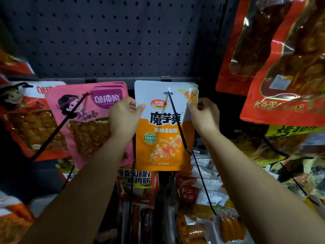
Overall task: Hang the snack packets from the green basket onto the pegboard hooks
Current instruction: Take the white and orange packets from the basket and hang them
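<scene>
A white and orange snack packet (pixel 163 138) hangs at the front of a stack on a black pegboard hook (pixel 177 124), which passes through the hole near its top. My left hand (pixel 123 117) pinches the packet's left edge between thumb and fingers. My right hand (pixel 204 115) grips the right edge of the stack, thumb on the front. The dark pegboard (pixel 109 36) fills the view above. The green basket is not in sight.
Pink packets (pixel 91 124) hang on a hook just left of my left hand, with red and white packets (pixel 26 118) beyond. Large red packets (pixel 274 59) hang at the upper right. More snack packets (pixel 193 191) and hooks crowd the rows below my arms.
</scene>
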